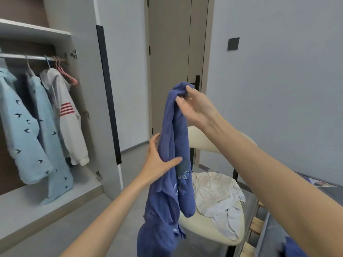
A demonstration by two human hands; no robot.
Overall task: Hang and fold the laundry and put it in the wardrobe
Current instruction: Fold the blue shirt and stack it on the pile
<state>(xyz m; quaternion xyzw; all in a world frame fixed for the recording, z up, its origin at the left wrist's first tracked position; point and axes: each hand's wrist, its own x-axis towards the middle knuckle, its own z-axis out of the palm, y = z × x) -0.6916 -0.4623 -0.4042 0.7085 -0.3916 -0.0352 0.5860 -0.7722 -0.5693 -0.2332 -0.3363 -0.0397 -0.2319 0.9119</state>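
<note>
Head view is giving me the whole scene, so I am weighing risks first. At nine o'clock the wardrobe [85, 86] is standing open, and the spare pink hangers [70, 80] are sitting at the right end of the rail [18, 56]. With both hands busy, reaching for one could mean letting the cloth go.

Near centre, the left hand [157, 160] is gripping the blue garment [174, 138] at mid-length, thumb across the front and fingers wrapped behind. At one o'clock from it, the right hand [196, 106] is pinching the bunched top. The garment is hanging twisted between them, with its lower end dangling toward six o'clock. I am judging that it could slip out of that thin top pinch, drag on the floor [130, 164], or go onto a hanger the wrong way round, since I cannot tell collar from hem in this bunch.

Containers next. The wardrobe is holding light blue patterned garments [24, 136] and a white jacket with red stripes [72, 138], all hanging on the rail. At five o'clock the chair [200, 143] is carrying a crumpled pale garment [217, 193] on its seat, not yet dealt with.
</note>
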